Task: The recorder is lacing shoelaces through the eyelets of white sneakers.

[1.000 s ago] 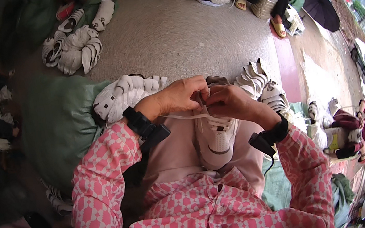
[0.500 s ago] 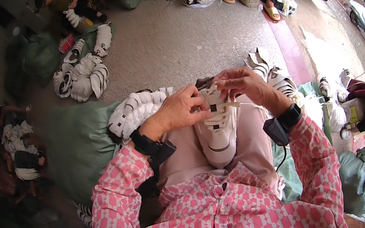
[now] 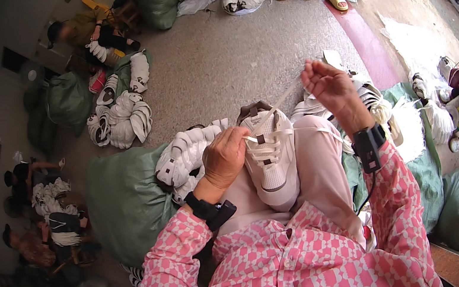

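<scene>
A white sneaker (image 3: 273, 175) with a grey toe band and brown collar lies between my thighs, toe toward me. Pale laces cross its tongue in several rows. My left hand (image 3: 224, 156) is closed, its fingers pinching the sneaker's left eyelet edge beside the lacing; the exact hold is partly hidden. Raised to the right, beyond the shoe, my right hand (image 3: 330, 88) pinches a cream shoelace (image 3: 283, 97) that stretches taut from the upper eyelets. Another loose lace end (image 3: 320, 128) trails over my right thigh.
White shoe uppers (image 3: 183, 157) rest on a green sack (image 3: 128, 204) at my left. More uppers and a bundle of white laces (image 3: 410, 127) lie at my right. Across the floor are piled uppers (image 3: 123, 118). Seated people work at the left and far side.
My right hand has moved away from the shoe, up and right, drawing the lace out straight. My left hand has shifted lower, to the shoe's left edge. The view has tilted slightly.
</scene>
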The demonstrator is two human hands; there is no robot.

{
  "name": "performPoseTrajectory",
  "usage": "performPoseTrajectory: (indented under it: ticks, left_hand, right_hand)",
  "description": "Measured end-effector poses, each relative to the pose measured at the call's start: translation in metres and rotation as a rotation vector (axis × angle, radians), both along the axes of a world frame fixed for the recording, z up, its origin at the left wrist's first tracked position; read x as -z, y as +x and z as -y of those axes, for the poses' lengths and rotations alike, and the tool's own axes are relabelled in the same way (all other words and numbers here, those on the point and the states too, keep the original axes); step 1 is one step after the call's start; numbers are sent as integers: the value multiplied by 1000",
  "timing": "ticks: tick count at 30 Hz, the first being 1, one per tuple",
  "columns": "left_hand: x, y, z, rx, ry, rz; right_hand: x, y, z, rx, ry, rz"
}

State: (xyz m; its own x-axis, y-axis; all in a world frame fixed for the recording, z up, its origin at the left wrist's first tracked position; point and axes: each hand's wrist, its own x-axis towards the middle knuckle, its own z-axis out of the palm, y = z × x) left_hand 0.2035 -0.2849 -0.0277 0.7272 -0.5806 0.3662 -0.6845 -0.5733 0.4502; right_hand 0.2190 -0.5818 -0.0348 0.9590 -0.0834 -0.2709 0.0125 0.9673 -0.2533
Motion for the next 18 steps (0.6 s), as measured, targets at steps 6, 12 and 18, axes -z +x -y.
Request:
performPoseTrajectory:
  ticks: [6, 12, 18]
  left_hand:
    - [3, 9, 7, -84, -37, 171]
    - [7, 10, 0, 121, -314, -417]
    - [-6, 14, -28, 183, -143, -394]
  right_hand:
    - [22, -6, 58, 176, 42, -43]
    - [47, -13, 94, 269, 144, -99]
    - [20, -33, 16, -76, -825, -175]
